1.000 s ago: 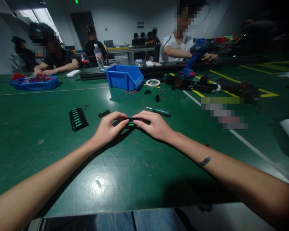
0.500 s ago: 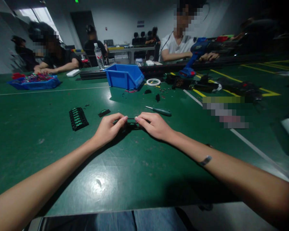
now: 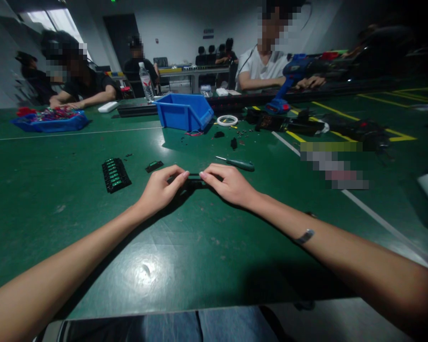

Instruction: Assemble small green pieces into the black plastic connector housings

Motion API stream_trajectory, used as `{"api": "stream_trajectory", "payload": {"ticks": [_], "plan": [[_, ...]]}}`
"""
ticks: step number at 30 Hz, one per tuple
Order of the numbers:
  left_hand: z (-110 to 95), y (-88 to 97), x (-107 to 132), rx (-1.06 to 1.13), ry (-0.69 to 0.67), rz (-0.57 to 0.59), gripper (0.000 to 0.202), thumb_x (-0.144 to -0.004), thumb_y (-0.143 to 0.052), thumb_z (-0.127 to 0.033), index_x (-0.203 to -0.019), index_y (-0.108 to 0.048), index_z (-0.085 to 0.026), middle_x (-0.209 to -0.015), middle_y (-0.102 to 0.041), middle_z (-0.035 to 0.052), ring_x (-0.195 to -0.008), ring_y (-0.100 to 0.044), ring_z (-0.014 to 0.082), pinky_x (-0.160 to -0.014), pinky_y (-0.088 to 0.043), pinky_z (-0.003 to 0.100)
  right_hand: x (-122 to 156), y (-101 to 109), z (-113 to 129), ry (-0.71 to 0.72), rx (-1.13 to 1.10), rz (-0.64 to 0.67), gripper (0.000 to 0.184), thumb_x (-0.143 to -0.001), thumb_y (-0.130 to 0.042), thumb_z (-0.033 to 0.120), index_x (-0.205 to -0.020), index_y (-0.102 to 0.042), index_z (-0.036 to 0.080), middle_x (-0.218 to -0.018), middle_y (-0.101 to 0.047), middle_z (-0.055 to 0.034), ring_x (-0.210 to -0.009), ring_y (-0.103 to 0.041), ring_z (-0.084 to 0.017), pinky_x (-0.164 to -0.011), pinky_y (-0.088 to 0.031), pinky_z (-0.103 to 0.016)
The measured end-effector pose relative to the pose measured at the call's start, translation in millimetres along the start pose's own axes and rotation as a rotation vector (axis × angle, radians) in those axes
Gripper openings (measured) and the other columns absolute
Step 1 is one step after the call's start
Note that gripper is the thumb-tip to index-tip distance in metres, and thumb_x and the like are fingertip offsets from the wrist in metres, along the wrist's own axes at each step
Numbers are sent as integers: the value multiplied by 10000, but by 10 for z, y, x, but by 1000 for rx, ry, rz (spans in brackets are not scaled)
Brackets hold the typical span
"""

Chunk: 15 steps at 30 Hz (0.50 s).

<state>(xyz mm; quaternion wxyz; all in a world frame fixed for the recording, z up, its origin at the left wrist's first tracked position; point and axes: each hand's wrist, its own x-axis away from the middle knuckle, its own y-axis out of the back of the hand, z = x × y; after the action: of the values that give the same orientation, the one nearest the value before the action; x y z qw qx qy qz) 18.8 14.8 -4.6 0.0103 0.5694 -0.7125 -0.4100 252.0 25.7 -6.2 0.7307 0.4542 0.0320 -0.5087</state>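
Note:
Mid-table, my left hand [image 3: 165,186] and my right hand [image 3: 229,184] face each other, each with thumb and fingers pinched on one end of a small black plastic piece [image 3: 196,181]. Its ends are hidden by my fingers; a thin dark bar shows between the fingertips. Left of my left hand lies a small black part with a green top [image 3: 154,166]. Farther left is a block of black pieces with green strips [image 3: 116,175] set in a row. Just beyond my right hand rests a screwdriver [image 3: 239,164] with a green handle.
Ahead stand a blue bin [image 3: 183,113], a white tape roll [image 3: 227,120] and scattered screws. A blue tray [image 3: 52,121] of wires is at far left. A blue power drill [image 3: 287,85] and dark tools lie right. A water bottle [image 3: 146,84] stands behind; several people sit around.
Both hands stay in nearly the same place, still pinching the black piece. The green seen on it between my hands earlier no longer shows; the piece appears slightly tilted.

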Motion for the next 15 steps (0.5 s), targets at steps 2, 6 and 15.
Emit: {"api": "stream_trajectory", "payload": {"ticks": [2, 6, 15], "plan": [[-6, -4, -2, -13, -9, -23, 311, -1009, -553, -419, -907, -700, -165, -833, -698, 20, -783, -624, 161, -731, -449, 272, 3, -2, -8, 1, 0, -17, 257, -1023, -540, 322, -892, -705, 175, -865, -696, -37, -812, -631, -168, -766, -459, -310], [12, 0, -13, -19, -35, -24, 237, -985, -603, -385, -984, -711, -174, -936, -718, 31, -866, -651, 171, -796, -479, 283, 5, 6, -23, -14, 5, -53, 166, -979, -614, 296, -1031, -726, 186, -964, -728, -48, -867, -659, -183, -784, -494, -323], [115, 114, -25, -116, -192, 122, 236, -974, -630, -348, -1120, -705, -178, -1017, -706, 71, -942, -653, 200, -848, -500, 324, 20, 29, -73, 48, -44, 10, 191, -909, -703, 238, -1095, -718, 195, -1004, -687, -55, -885, -657, -178, -821, -534, -328]]}}
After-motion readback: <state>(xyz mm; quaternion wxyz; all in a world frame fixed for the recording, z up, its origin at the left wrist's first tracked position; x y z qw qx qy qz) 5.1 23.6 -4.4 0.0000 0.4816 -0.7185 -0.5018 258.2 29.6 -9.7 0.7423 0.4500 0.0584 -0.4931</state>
